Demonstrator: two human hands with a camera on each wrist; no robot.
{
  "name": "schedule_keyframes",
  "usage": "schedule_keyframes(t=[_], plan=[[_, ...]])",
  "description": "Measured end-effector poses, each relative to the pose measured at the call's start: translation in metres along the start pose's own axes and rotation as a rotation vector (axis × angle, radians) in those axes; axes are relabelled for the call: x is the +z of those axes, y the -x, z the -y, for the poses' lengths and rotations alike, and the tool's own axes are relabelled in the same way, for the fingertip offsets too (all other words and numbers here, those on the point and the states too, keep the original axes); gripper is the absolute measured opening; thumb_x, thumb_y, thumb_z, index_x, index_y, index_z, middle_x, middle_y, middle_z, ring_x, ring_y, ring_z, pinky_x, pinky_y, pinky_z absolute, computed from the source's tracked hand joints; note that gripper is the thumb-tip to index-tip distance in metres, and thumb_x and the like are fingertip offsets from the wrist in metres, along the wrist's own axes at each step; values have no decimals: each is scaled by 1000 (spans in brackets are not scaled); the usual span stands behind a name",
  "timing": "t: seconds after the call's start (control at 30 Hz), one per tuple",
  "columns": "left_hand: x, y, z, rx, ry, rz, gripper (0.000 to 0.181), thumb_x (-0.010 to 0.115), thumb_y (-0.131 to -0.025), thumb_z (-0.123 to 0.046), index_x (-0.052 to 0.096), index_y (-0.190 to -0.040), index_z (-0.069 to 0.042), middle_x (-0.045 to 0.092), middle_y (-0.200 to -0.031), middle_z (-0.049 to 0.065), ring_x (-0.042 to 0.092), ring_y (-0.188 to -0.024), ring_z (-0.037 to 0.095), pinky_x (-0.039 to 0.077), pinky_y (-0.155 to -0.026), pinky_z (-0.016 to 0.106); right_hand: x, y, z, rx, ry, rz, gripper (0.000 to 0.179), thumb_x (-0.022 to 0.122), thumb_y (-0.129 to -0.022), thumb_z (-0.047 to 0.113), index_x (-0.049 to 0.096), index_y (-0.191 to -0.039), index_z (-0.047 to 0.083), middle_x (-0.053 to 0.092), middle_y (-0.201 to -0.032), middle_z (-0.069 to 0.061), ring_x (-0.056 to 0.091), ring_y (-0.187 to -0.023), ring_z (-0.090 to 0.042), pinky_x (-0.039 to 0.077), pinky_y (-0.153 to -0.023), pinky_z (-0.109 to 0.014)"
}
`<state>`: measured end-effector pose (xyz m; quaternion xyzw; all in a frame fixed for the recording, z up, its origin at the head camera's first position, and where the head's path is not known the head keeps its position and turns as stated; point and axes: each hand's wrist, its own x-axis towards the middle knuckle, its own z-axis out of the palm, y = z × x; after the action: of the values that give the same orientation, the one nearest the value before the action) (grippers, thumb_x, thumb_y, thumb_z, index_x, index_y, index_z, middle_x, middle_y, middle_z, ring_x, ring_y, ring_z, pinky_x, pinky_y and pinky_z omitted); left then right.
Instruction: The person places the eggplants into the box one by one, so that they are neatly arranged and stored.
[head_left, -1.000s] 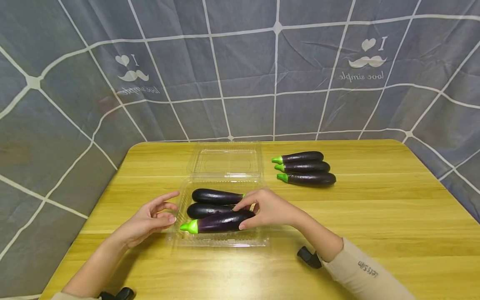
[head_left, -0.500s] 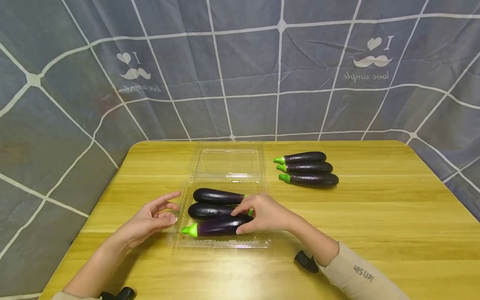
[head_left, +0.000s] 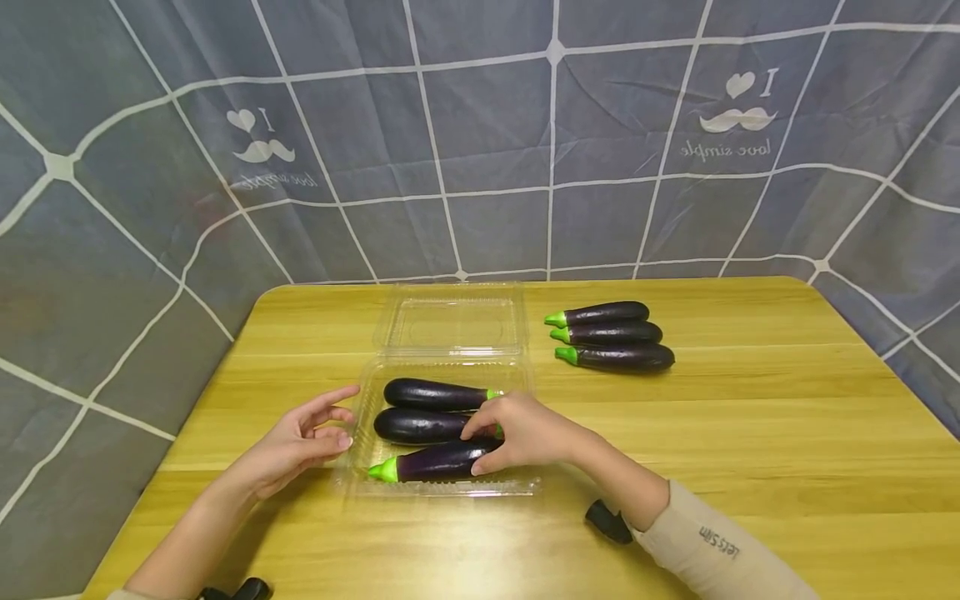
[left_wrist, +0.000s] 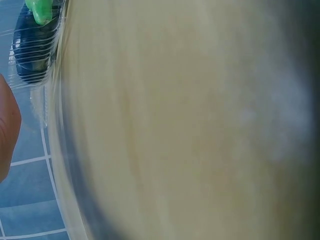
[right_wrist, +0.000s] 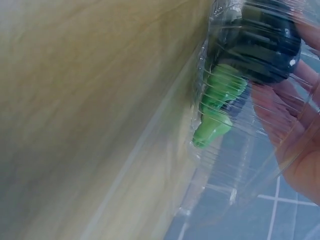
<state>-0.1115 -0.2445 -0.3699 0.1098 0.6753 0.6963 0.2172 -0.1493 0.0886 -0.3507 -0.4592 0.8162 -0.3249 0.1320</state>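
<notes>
In the head view, a clear plastic clamshell box [head_left: 360, 454] stands open, its lid [head_left: 390, 333] folded back. Inside lie a far eggplant [head_left: 431, 394] and a middle eggplant [head_left: 416, 425], their green stems to the right. The near eggplant [head_left: 442, 462] is turned the other way, stem to the left, close to the box's front wall. My right hand [head_left: 525, 433] holds its right end between thumb and fingers. Just outside the left wall is my left hand [head_left: 296, 446], fingers loosely bent, holding nothing. Through the plastic, the right wrist view shows green stems [right_wrist: 212, 125] and part of my right hand.
Three more eggplants [head_left: 622, 358] lie side by side on the wooden table [head_left: 712, 433], right of the lid, stems to the left. A grey curtain [head_left: 495, 225] with white lines hangs behind the table and along its sides.
My right hand has lowered the near eggplant and shifted it toward the box's front wall, opening a gap from the middle one. My left hand has stayed in place.
</notes>
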Motion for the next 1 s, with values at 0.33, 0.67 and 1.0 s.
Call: schedule_keyframes(t=[0.33,0.67,1.0], plan=[[0,0,-1,-11,-12,-8,60,57,-89,4,38,-142,-18,46,-112,4,56,-84,6,51,-76,23,0,-1,0,6,25,42,33,78,-76,22,69,-103,6,67,-89,2,51,-66,-9,43,-62,-16],[1,0,-2,-15,-8,-10,60,57,-88,4,39,-141,-19,46,-111,4,56,-85,6,51,-76,23,0,-1,0,19,42,51,34,79,-75,22,68,-103,6,67,-93,0,55,-74,-8,45,-66,-16],[2,0,-2,-15,-12,-16,60,57,-88,3,40,-140,-21,46,-112,4,56,-85,7,51,-78,24,-1,1,-1,-6,37,63,34,78,-76,21,68,-105,6,67,-101,-2,57,-81,-8,47,-71,-18]])
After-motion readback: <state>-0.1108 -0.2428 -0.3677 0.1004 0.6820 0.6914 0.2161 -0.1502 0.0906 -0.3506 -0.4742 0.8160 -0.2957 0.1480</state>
